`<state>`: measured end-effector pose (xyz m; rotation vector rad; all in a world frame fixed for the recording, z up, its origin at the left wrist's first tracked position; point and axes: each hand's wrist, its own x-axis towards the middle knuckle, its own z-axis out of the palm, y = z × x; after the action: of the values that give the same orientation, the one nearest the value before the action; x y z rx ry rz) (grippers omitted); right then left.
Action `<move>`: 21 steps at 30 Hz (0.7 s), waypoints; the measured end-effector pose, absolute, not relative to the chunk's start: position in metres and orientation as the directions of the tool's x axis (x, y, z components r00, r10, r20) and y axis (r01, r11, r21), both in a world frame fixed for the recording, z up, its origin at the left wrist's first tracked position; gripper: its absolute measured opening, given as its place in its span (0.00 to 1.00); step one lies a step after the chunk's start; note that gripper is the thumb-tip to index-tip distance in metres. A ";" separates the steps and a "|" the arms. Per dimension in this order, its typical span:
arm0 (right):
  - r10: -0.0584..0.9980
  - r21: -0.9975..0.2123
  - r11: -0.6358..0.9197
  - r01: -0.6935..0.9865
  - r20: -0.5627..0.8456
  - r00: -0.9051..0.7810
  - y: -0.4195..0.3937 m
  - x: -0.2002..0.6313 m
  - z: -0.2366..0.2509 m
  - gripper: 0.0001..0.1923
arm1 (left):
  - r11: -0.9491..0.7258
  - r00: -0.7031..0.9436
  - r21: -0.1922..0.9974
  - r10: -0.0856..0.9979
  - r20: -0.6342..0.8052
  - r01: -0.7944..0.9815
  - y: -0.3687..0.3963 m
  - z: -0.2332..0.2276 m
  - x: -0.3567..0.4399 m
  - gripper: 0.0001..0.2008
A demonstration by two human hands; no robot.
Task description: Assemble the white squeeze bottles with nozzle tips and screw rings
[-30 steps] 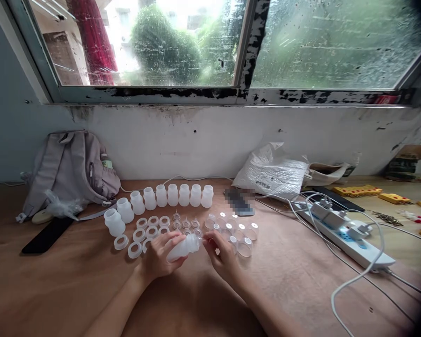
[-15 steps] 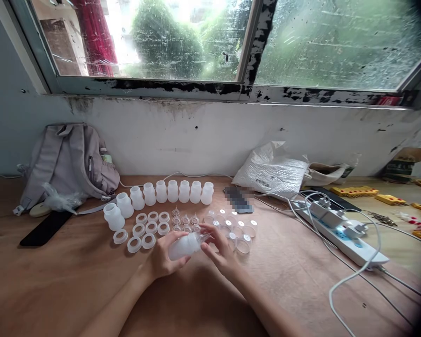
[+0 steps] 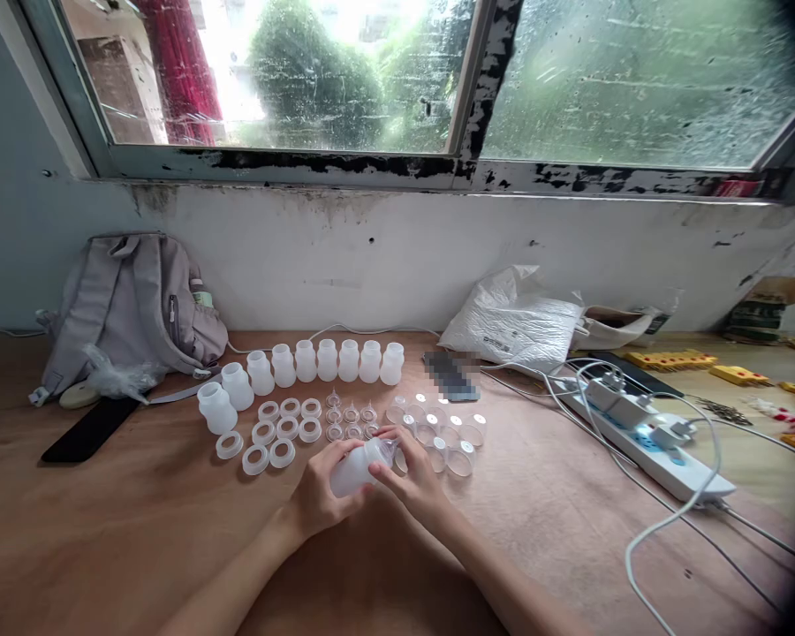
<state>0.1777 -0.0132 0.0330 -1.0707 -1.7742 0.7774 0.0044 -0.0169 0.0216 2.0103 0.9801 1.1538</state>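
My left hand wraps round a frosted white baby bottle, which lies tilted with its mouth toward the right. At that mouth, the fingers of my right hand close round a clear teat; they partly hide it. Just beyond my hands, several more clear teats stand in rows. Left of them lie several white screw rings. Clear bottle caps are grouped to the right. A curved row of white bottles stands upright behind these parts.
A grey backpack and a black phone are at the left. A silver bag leans at the back wall. On the right are a power strip with looping white cables, yellow parts and another person's hand at the edge.
Both hands have moved slightly right with the bottle. The right fingers have closed in from beside the teat to round the bottle's mouth.
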 end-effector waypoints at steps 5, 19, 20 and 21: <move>0.898 -0.892 0.410 0.192 0.358 -0.255 -0.013 0.176 0.032 0.17 | -0.501 0.288 0.807 0.860 0.422 0.313 -0.017 0.021 0.007 0.19; 0.922 -0.983 0.151 -0.104 0.178 -0.344 -0.012 0.175 0.040 0.18 | -0.117 0.400 0.990 0.906 0.141 -0.084 -0.019 0.027 0.013 0.15; 0.925 -0.984 0.150 -0.101 0.176 -0.337 -0.012 0.175 0.040 0.18 | -0.125 0.403 0.988 0.902 0.152 -0.093 -0.019 0.026 0.013 0.15; 0.929 -0.983 0.159 -0.092 0.180 -0.323 -0.012 0.175 0.040 0.18 | -0.148 0.402 0.985 0.900 0.171 -0.088 -0.019 0.026 0.012 0.15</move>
<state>0.1753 -0.0120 0.0404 -0.8536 -1.4763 1.3436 0.0125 -0.0186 0.0259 1.4549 0.7715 1.0293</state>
